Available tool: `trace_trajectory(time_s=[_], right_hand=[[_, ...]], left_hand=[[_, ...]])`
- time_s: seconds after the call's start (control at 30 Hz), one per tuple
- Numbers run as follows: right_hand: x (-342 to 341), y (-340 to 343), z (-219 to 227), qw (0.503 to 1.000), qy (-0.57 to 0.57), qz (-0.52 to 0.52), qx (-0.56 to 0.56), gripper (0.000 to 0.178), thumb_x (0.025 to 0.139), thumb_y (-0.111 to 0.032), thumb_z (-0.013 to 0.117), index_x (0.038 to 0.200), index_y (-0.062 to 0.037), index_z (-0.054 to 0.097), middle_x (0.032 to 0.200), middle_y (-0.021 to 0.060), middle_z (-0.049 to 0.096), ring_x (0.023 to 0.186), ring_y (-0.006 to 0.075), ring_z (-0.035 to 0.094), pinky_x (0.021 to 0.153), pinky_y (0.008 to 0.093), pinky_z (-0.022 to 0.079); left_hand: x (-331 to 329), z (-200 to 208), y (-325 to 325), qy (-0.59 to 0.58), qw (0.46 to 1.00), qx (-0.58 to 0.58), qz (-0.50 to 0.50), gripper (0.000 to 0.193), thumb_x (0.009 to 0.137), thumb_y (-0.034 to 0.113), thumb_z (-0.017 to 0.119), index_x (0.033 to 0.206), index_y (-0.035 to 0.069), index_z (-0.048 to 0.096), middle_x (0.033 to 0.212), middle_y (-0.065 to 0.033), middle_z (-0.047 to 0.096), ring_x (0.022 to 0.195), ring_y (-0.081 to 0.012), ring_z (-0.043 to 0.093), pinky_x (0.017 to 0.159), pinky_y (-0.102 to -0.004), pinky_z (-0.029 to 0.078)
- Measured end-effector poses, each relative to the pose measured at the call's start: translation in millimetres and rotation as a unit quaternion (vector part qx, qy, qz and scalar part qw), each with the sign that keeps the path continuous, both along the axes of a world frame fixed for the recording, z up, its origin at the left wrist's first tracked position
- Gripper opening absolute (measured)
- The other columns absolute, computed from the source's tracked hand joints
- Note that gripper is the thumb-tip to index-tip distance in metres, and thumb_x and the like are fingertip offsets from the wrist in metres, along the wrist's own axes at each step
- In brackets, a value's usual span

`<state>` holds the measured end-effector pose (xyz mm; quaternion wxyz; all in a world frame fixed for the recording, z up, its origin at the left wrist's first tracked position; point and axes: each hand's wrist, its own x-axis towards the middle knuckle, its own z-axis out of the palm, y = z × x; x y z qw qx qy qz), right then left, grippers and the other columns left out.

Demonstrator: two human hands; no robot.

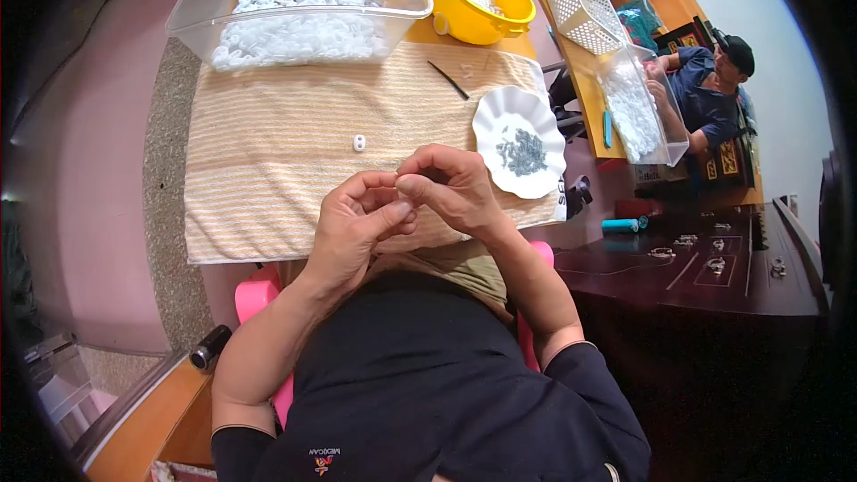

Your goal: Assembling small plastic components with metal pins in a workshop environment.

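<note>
My left hand and my right hand meet over the near part of a striped towel. The fingers of both are curled and pinched close together at the tips. Whatever they hold, if anything, is too small or too hidden to make out. Just beyond them on the towel lies a small white plastic piece with two dark holes. To the right of my right hand sits a white scalloped plate bearing a heap of small grey bits. A thin black stick lies above the plate.
A clear bin full of white plastic pieces stands at the back, beside a yellow tub. At right, another person works at a table with a white basket and a clear box. A dark cabinet stands at my right.
</note>
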<state>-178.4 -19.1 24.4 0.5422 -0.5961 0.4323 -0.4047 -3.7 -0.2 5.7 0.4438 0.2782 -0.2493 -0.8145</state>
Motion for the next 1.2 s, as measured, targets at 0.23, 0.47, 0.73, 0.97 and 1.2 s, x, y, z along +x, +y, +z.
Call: trace_trajectory(time_s=[0.23,0.47,0.73,0.97,1.2], right_hand=[[-6.5,2.5,8.3,0.996,0.087,-0.020,-0.027,0.009,0.087,-0.004,0.066,0.092,0.0027,0.063,0.077,0.0014,0.063,0.071,0.0052,0.059,0.063,0.0198,0.049],[-76.1,-16.1,9.6,0.949,0.276,-0.105,-0.109,0.013,0.083,-0.004,0.069,0.094,0.0022,0.065,0.076,0.0013,0.064,0.071,0.0057,0.058,0.063,0.0220,0.048],[-138.2,-43.0,21.0,0.826,0.518,-0.133,-0.180,0.017,0.078,-0.008,0.066,0.094,-0.0060,0.067,0.088,0.0148,0.068,0.080,0.0304,0.066,0.074,0.0382,0.051],[-130.1,-45.4,21.9,0.742,0.627,-0.045,-0.234,0.017,0.076,-0.008,0.065,0.093,-0.0088,0.069,0.093,0.0069,0.069,0.094,0.0255,0.061,0.081,0.0384,0.050],[-126.3,-50.3,20.5,0.737,0.636,-0.013,-0.229,0.026,0.074,0.000,0.053,0.093,-0.0070,0.069,0.090,0.0105,0.069,0.092,0.0288,0.062,0.082,0.0396,0.049]], left_hand=[[2.7,-0.2,-0.7,-0.005,1.000,0.021,0.008,0.019,0.086,0.001,0.065,0.105,0.000,0.062,0.091,-0.0072,0.066,0.077,-0.0121,0.064,0.071,-0.0240,0.055],[1.9,-3.0,-1.8,-0.008,0.999,0.041,0.034,0.021,0.085,-0.001,0.064,0.106,0.001,0.061,0.093,-0.0075,0.065,0.080,-0.0141,0.064,0.074,-0.0271,0.057],[0.9,-4.0,0.0,-0.011,0.998,0.043,0.037,0.021,0.085,-0.002,0.064,0.106,0.001,0.061,0.095,-0.0089,0.065,0.082,-0.0151,0.065,0.075,-0.0276,0.058],[0.7,-1.1,-0.4,-0.013,0.997,0.053,0.047,0.020,0.084,-0.003,0.065,0.104,-0.002,0.061,0.089,-0.0092,0.066,0.080,-0.0152,0.066,0.075,-0.0269,0.058],[1.3,-3.8,-0.9,-0.016,0.997,0.052,0.045,0.021,0.083,-0.002,0.066,0.103,0.001,0.061,0.092,-0.0082,0.066,0.080,-0.0145,0.065,0.073,-0.0275,0.058]])
